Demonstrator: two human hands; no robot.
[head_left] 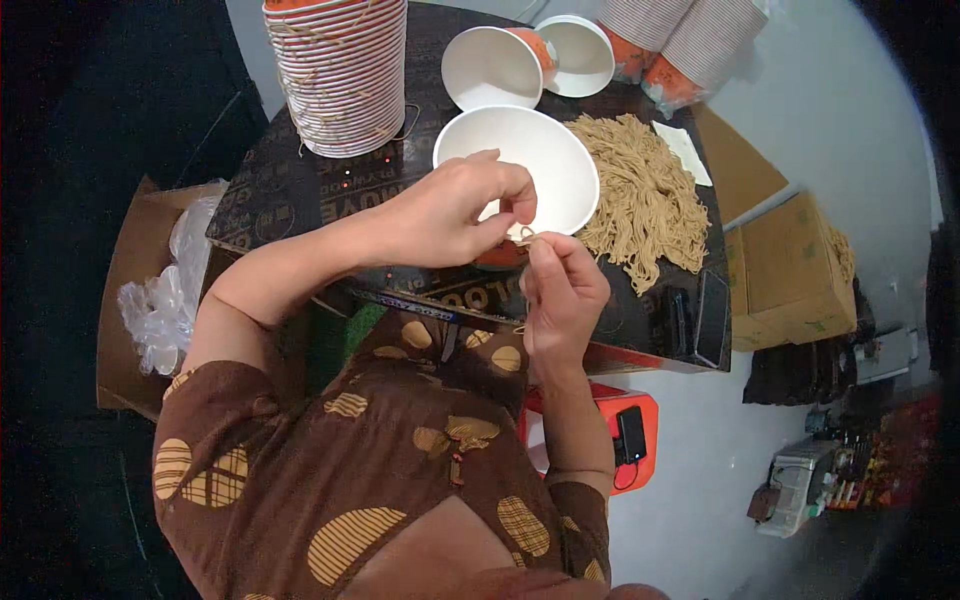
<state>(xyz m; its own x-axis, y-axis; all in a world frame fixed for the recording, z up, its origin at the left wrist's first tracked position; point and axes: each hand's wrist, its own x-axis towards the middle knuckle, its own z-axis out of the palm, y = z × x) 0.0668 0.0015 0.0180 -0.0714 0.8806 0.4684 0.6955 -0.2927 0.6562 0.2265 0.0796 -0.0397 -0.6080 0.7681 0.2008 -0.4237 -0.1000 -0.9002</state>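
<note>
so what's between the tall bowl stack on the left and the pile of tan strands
In the head view, the nearest white bowl, with the left hand partly over it, plus dark tabletop.

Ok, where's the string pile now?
In the head view, the string pile lies on the right of the table, just right of the nearest white bowl.

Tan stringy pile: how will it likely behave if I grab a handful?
The tan stringy pile is probably floppy: its strands lie in loose curves. Neighbours may snag and follow, since strands overlap. It seems unlikely to roll, spread low across the table.
</note>
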